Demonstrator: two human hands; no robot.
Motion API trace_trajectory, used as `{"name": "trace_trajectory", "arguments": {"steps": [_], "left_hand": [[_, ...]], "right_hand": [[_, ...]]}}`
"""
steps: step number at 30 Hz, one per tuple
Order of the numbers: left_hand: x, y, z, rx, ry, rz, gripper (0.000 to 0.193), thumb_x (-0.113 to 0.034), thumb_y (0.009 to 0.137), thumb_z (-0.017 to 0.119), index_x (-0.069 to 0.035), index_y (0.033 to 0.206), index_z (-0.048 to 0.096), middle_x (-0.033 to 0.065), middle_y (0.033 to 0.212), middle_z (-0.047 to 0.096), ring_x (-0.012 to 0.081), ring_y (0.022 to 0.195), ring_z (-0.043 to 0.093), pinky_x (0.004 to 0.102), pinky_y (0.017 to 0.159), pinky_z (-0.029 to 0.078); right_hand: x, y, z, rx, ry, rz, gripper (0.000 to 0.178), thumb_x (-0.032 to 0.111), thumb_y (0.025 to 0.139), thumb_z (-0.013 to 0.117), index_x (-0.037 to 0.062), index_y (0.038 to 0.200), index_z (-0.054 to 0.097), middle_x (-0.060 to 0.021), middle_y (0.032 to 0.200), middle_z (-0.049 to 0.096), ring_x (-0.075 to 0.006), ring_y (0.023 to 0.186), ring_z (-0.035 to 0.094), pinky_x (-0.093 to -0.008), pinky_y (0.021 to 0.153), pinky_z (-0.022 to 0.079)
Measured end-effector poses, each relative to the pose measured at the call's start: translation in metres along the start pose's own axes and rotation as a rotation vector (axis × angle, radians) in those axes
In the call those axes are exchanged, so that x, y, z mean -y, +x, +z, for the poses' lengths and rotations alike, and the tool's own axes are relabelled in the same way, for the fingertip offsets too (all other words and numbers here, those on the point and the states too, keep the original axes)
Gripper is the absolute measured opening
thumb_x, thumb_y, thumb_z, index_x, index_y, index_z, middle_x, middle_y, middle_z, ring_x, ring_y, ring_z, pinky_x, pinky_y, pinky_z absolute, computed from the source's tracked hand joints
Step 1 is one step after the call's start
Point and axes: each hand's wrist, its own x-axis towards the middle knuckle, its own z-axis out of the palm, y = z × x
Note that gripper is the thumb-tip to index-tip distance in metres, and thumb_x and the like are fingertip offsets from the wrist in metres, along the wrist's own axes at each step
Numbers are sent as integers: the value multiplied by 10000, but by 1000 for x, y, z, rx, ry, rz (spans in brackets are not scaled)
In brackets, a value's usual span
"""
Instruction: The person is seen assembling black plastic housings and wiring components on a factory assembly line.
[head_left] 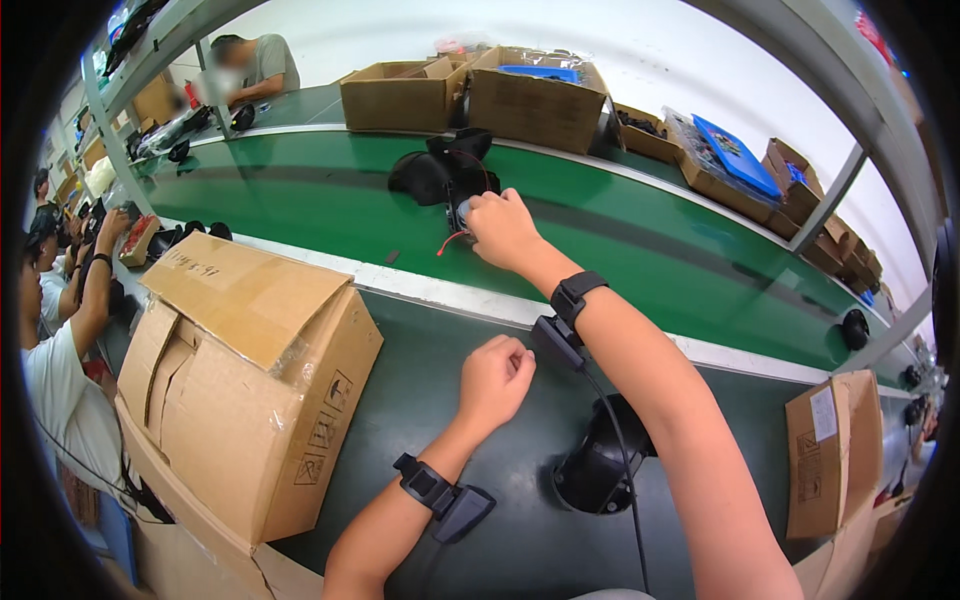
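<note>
My right hand (500,232) reaches over the green conveyor belt, its fingers closed on the near end of a black plastic assembly (425,178). A red wire (452,240) sticks out beside the fingers, and a round greyish piece shows at their edge. The fingertips hide the exact grip. Nearer to me, my left hand (495,380) hovers over the dark green worktop (420,345) with loosely curled fingers and nothing visible in them. Under my right forearm stands a black rounded plastic housing (595,465), partly covered by the arm and a cable.
A large cardboard box (240,380) fills the left of the worktop; a smaller carton (830,450) stands at the right. Beyond the belt are open boxes (535,105) and a blue tray (737,155). Metal posts (830,200) frame the bench. People work at the left and far left.
</note>
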Motion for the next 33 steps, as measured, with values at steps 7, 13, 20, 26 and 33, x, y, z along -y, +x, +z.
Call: {"name": "trace_trajectory", "arguments": {"steps": [7,13,20,26,33], "left_hand": [[-2,-3,-4,-358,-144,210,352,-89,835,579,0,1174,549,190,1218,494,289,1040,559,376,831,482],[-24,-1,-20,-215,-17,646,623,-429,892,444,35,1306,483,293,1381,427,414,1272,437,482,1071,314],[-44,1,9,77,-371,260,389,-102,890,472,57,1235,554,199,1175,622,269,1094,596,343,979,419],[-51,13,19,209,-523,1,373,-96,902,478,35,1232,591,130,1146,642,176,1042,582,287,944,423],[-45,25,14,348,-588,-96,415,-155,893,448,33,1235,589,127,1160,634,173,1062,575,276,959,409]], "right_hand": [[-32,-37,-47,106,1100,420,326,336,700,810,46,759,672,-16,705,606,-136,545,542,-301,550,446],[1,-148,-89,254,1767,870,370,401,829,724,72,722,593,-30,732,589,-122,550,562,-252,503,512],[-5,-234,-90,31,2037,781,244,264,954,571,30,1011,615,-95,981,632,-184,833,642,-281,746,540],[-14,-250,-52,-118,1632,693,199,248,932,614,87,1046,639,-19,1029,666,-104,873,621,-241,739,463],[-28,-253,-34,-249,1792,464,109,117,883,658,57,973,643,-29,955,660,-112,865,616,-259,752,486]]}}
